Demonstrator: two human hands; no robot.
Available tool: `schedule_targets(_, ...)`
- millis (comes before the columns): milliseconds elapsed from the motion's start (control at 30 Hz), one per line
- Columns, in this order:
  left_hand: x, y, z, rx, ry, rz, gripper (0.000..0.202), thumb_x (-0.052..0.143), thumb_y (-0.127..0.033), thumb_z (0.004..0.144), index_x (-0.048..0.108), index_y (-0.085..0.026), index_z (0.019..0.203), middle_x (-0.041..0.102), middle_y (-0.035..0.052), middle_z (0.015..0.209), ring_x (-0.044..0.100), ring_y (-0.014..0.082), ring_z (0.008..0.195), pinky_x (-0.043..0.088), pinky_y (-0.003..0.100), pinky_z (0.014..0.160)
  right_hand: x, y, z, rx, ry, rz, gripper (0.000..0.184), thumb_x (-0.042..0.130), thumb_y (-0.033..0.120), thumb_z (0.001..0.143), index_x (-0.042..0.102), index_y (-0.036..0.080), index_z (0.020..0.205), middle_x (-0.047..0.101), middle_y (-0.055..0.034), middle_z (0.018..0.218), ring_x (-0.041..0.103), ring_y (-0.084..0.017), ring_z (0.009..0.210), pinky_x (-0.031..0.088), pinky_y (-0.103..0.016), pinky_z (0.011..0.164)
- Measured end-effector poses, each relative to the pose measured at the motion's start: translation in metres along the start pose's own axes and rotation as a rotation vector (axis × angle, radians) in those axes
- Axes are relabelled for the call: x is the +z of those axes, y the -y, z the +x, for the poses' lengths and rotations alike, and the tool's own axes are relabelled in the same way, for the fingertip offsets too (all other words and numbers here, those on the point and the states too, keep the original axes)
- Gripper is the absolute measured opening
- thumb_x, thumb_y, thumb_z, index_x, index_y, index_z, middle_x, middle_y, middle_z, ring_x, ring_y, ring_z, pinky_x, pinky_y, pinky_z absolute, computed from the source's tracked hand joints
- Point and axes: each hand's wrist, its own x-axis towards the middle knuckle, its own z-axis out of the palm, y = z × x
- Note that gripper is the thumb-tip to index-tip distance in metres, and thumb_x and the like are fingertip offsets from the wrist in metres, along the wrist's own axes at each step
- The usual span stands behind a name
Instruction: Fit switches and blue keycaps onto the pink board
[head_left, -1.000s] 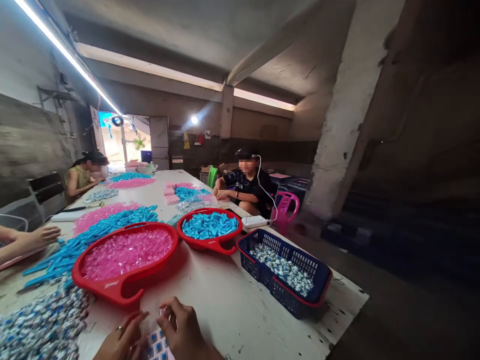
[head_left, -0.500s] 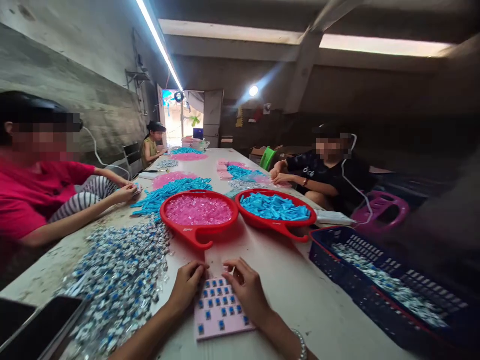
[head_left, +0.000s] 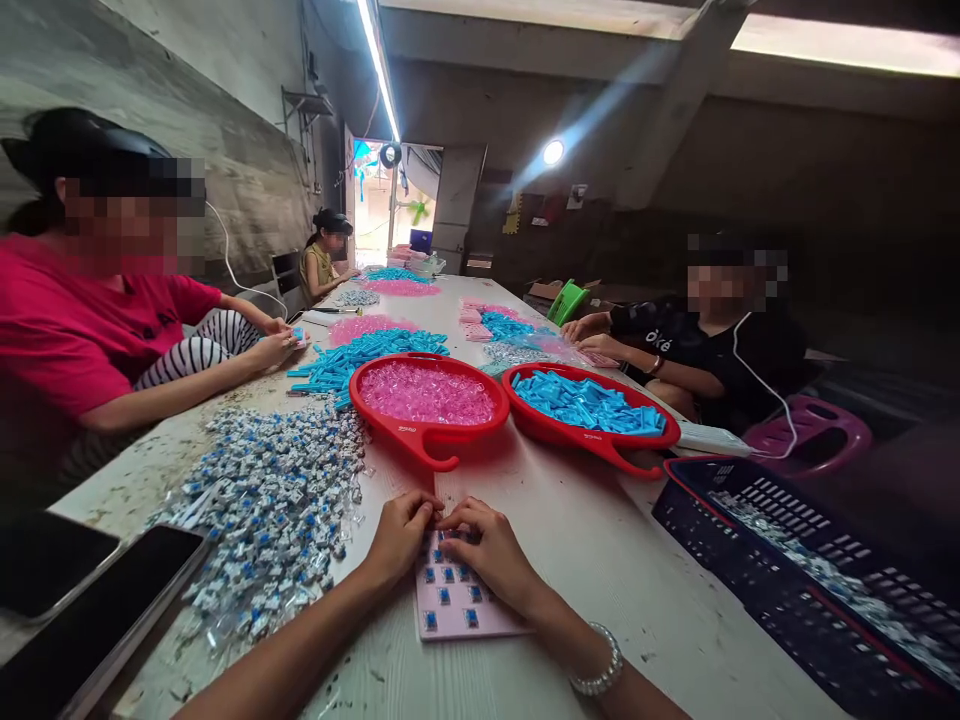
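Observation:
A pink board studded with small blue-topped pieces lies flat on the white table in front of me. My left hand rests on the board's far left corner, fingers curled and pinched together. My right hand covers the board's far edge, fingertips bent down onto it close to the left hand's. What the fingertips pinch is hidden. A heap of small blue and clear pieces lies just left of my left hand.
A red tray of pink pieces and a red tray of blue pieces sit beyond my hands. A dark blue basket stands at right. Dark phones lie at left. Three seated people work along both sides of the table.
The view swung left and downward, bringing the board and the person in red into sight. My hands drew closer together at the board's far edge.

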Motion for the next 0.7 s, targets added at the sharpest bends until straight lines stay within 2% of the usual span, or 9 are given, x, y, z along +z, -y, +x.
schedule_targets(200, -0.001, -0.002, 0.001, 0.000, 0.027, 0.059, 0.027, 0.044, -0.032, 0.080, 0.065, -0.015, 0.078, 0.068, 0.0060, 0.080, 0.060, 0.0204, 0.076, 0.044, 0.030, 0.071, 0.001, 0.000, 0.005, 0.032, 0.019, 0.027, 0.016, 0.073, 0.007, 0.063, 0.071, 0.020, 0.072, 0.062, -0.0011, 0.080, 0.057, -0.017, 0.079, 0.042, -0.028, 0.072)
schedule_targets(333, -0.006, -0.002, 0.005, 0.008, 0.158, 0.044, 0.017, 0.051, -0.024, 0.073, 0.065, -0.017, 0.077, 0.068, 0.0038, 0.080, 0.060, 0.0196, 0.079, 0.044, 0.029, 0.074, -0.001, -0.004, 0.013, 0.054, 0.074, 0.013, 0.014, 0.077, 0.011, 0.060, 0.071, 0.020, 0.069, 0.057, 0.0013, 0.071, 0.053, -0.014, 0.067, 0.040, -0.025, 0.063)
schedule_targets(467, -0.010, 0.004, 0.006, 0.000, 0.305, -0.013, 0.024, 0.054, -0.016, 0.068, 0.061, -0.016, 0.091, 0.067, 0.0041, 0.091, 0.060, 0.0190, 0.085, 0.045, 0.028, 0.076, -0.005, -0.011, 0.025, 0.057, 0.185, 0.028, 0.017, 0.080, 0.012, 0.054, 0.071, 0.019, 0.065, 0.054, 0.0024, 0.067, 0.050, -0.012, 0.063, 0.037, -0.022, 0.057)
schedule_targets(600, -0.009, 0.007, 0.006, 0.012, 0.363, -0.040, 0.029, 0.055, -0.016, 0.072, 0.053, -0.014, 0.101, 0.063, 0.0064, 0.098, 0.057, 0.0195, 0.091, 0.044, 0.031, 0.081, -0.005, -0.017, 0.030, 0.074, 0.259, 0.143, 0.015, 0.080, 0.012, 0.053, 0.070, 0.017, 0.064, 0.055, 0.0023, 0.066, 0.049, -0.011, 0.060, 0.035, -0.021, 0.054)
schedule_targets(700, -0.007, 0.006, 0.007, 0.037, 0.410, -0.060, 0.033, 0.053, -0.016, 0.076, 0.048, -0.016, 0.109, 0.060, 0.0059, 0.099, 0.055, 0.0185, 0.094, 0.043, 0.031, 0.083, -0.009, -0.019, 0.030, 0.068, 0.285, 0.255, 0.012, 0.079, 0.018, 0.055, 0.072, 0.017, 0.065, 0.057, 0.0006, 0.071, 0.052, -0.012, 0.063, 0.039, -0.022, 0.057)
